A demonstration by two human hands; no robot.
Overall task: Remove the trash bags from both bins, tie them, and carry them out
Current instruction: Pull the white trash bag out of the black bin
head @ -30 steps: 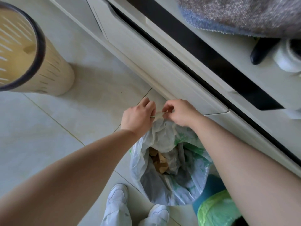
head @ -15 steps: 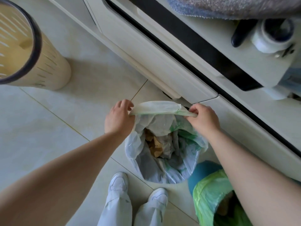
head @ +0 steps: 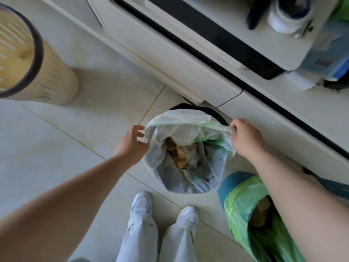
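Note:
A translucent white trash bag with green print stands open on the tiled floor, with brown paper trash inside. Behind it shows the dark rim of a bin. My right hand is closed on the bag's right rim and pulls it taut. My left hand is at the bag's left rim with thumb and fingers spread, next to the edge. At the lower right a green trash bag lines a teal bin, partly hidden by my right forearm.
A tall beige slotted bin with a dark rim stands at the upper left. White cabinet fronts run diagonally behind the bag. On the counter above are a white roll and blue packets. My white shoes are just below the bag.
My hands have moved apart and lower, widening the bag's mouth. The left hand's fingers have loosened from the rim. The dark bin rim behind the bag has come into view.

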